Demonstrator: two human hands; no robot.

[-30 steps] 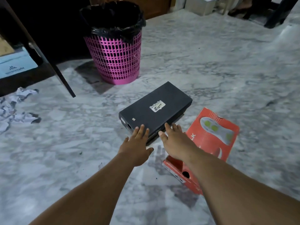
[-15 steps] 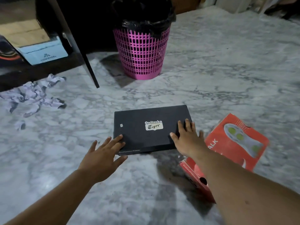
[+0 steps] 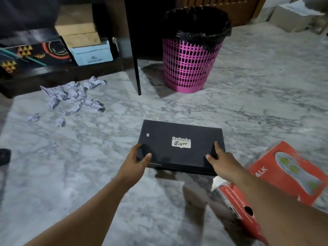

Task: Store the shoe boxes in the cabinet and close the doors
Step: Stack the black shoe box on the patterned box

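Note:
A black shoe box (image 3: 181,139) with a white label is held just above the marble floor, a shadow under its near edge. My left hand (image 3: 136,164) grips its near left corner, thumb on the lid. My right hand (image 3: 220,160) grips the near right corner. A red shoe box (image 3: 287,176) lies on the floor at the right, partly under my right forearm. The dark cabinet (image 3: 58,73) stands open at the upper left, its door (image 3: 133,50) swung out towards me. Several boxes sit inside, among them a pale blue one (image 3: 92,55).
A pink mesh bin (image 3: 190,63) with a black liner stands right of the cabinet door. Crumpled paper (image 3: 72,96) lies on the floor in front of the cabinet. A dark object (image 3: 4,156) shows at the left edge. Pale cartons (image 3: 291,16) sit at the far right.
Both hands have closed on the black box's near corners and raised it off the floor. The view has swung left, bringing the open cabinet into sight.

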